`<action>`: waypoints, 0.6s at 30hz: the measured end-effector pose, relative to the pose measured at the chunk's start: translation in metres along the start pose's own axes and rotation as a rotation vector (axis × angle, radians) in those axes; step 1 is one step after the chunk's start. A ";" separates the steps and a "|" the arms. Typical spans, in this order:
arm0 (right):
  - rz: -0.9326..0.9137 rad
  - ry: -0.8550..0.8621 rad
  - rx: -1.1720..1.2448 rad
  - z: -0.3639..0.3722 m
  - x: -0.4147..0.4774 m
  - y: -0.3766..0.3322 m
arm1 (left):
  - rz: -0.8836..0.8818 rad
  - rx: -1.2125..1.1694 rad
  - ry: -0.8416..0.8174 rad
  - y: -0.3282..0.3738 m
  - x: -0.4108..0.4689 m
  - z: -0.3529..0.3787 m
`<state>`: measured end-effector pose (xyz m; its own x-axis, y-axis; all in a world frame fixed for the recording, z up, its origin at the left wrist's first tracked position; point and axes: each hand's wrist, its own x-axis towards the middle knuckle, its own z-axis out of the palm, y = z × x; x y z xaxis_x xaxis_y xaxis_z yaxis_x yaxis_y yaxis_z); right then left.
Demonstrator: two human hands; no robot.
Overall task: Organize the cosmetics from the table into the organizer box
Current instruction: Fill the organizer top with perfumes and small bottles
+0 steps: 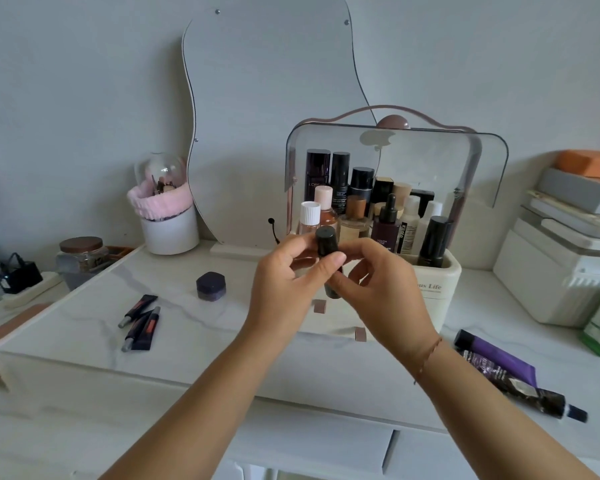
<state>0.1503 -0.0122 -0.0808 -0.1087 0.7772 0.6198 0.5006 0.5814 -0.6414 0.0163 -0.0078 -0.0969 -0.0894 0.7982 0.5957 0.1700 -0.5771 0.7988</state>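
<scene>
White marble tabletop (84,306), two hands (284,282) (381,292) gripping one dark bottle (326,241) before one organizer box (437,282), two tubes (140,320) left.

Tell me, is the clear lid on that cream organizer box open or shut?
Open: the clear lid is swung up above the cream organizer box, exposing the bottles.

White marble table (84,317) carries organizer box (437,289), purple jar (211,285), tubes (141,323).
</scene>
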 end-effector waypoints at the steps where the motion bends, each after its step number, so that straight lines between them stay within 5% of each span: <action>1: 0.010 0.021 0.008 0.000 0.003 0.001 | 0.024 0.029 0.011 -0.005 0.000 0.000; 6: 0.134 0.199 0.062 0.000 0.036 0.011 | 0.075 0.316 0.026 -0.047 0.006 -0.009; 18: 0.218 0.084 -0.244 0.032 0.065 0.034 | 0.125 0.367 -0.066 -0.077 0.007 -0.016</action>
<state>0.1327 0.0660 -0.0766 0.0896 0.8487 0.5213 0.6962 0.3209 -0.6421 -0.0128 0.0400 -0.1530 0.0155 0.7421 0.6701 0.5167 -0.5797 0.6301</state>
